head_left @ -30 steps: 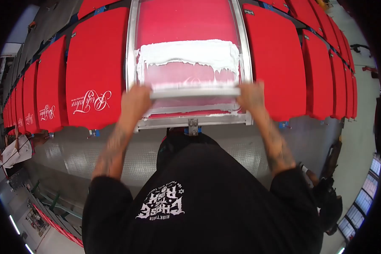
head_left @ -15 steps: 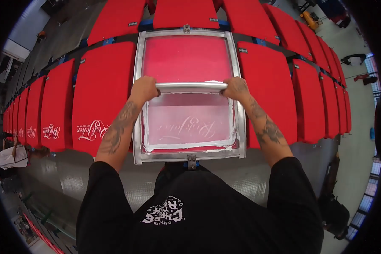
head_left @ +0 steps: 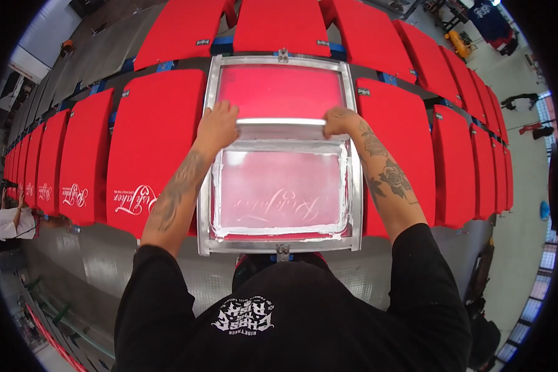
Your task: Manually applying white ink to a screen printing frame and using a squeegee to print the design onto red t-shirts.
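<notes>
**Q:** Head view. State of the hands?

**A:** The right hand (head_left: 341,123) is curled round the right end of a squeegee (head_left: 281,126). The left hand (head_left: 219,126) is at the other end, fingers slightly blurred; I cannot tell how firmly it grasps.

**Q:** Position of the squeegee?

**A:** Between the two hands, crosswise, over a metal-edged screen frame (head_left: 206,198). Its pale upper edge runs level from hand to hand.

**Q:** Condition of the screen?

**A:** Beyond the hands, the mesh shows plain red. On the near side, a paler pink window (head_left: 279,180) carries a faint script design, bordered by white paste (head_left: 266,232) along its sides and near edge. One metal bracket (head_left: 283,54) sits at the frame's far edge, another at its near edge.

**Q:** Surroundings?

**A:** Left of the left hand, a red cloth (head_left: 155,136) bears white script at its near end; further red cloths continue outward in a row. Right of the right hand lies another red cloth (head_left: 395,149), with more beyond. Well to the left of the left hand, a person in white (head_left: 15,223) is partly visible.
</notes>
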`<state>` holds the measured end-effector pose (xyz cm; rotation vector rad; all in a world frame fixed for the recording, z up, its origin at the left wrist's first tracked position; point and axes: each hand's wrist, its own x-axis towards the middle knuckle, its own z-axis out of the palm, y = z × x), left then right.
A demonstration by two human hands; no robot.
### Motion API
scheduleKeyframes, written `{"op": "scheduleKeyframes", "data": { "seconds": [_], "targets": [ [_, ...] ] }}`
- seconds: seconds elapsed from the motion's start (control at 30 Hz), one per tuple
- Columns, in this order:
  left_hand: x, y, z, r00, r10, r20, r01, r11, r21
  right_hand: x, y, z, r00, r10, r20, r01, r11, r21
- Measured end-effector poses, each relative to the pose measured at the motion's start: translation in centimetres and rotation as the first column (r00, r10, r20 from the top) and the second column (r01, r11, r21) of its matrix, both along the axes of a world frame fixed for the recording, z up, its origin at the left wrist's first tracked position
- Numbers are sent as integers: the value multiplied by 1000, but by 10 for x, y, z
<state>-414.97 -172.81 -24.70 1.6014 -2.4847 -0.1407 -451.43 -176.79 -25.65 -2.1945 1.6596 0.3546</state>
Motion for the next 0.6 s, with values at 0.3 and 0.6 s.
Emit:
{"op": "scheduleKeyframes", "data": {
  "seconds": [0.3, 0.6],
  "targets": [
    [-47, 343, -122, 657, 706, -263, 375, -4, 927, 60, 79, -21, 957, 251, 149, -168, 891, -421],
    [-107, 400, -105, 436, 771, -463, -172, 577, 798, 80, 11, 20, 969, 213, 122, -215, 977, 1]
  ]
}}
